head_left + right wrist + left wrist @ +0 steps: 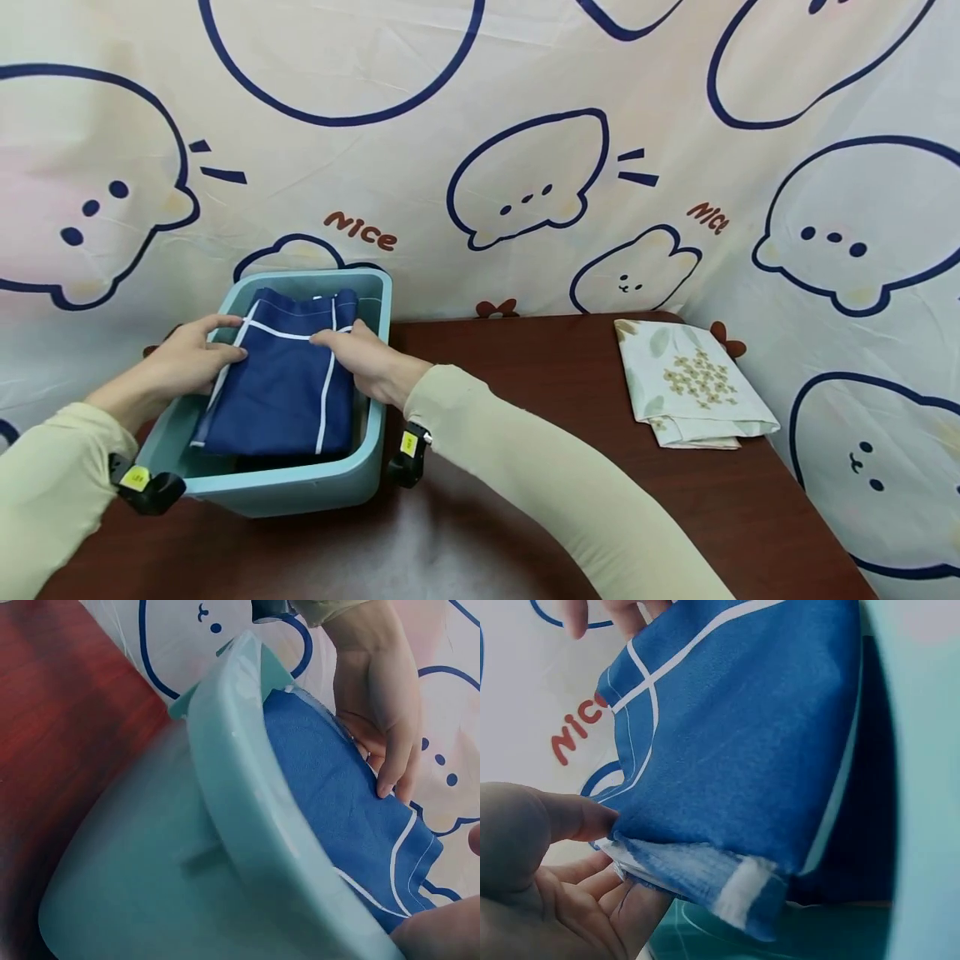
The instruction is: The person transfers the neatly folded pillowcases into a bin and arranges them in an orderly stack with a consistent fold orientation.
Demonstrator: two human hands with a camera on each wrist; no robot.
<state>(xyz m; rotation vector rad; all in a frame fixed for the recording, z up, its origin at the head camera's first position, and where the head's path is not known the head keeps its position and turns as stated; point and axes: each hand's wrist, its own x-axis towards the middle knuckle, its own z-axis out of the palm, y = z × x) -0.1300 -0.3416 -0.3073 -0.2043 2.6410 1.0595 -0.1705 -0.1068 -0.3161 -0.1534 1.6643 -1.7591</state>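
Observation:
A folded dark blue cloth with white lines [281, 396] lies within the mouth of a light teal plastic bin [300, 479]. My left hand [183, 362] pinches its left edge; in the left wrist view the thumb presses on top of the folded layers [705, 870] and the fingers lie underneath. On the opposite side my right hand [371, 362] grips the cloth's upper right edge, thumb on top, with the other fingers mostly hidden. The right wrist view shows the cloth [322, 772] rising past the bin's rim [240, 750].
Toward the right end of the dark red-brown table [525, 392] lies a folded white cloth with a floral print [697, 387]. A pale curtain [525, 67] with blue cartoon outlines hangs behind the table and along its right side, close behind the bin.

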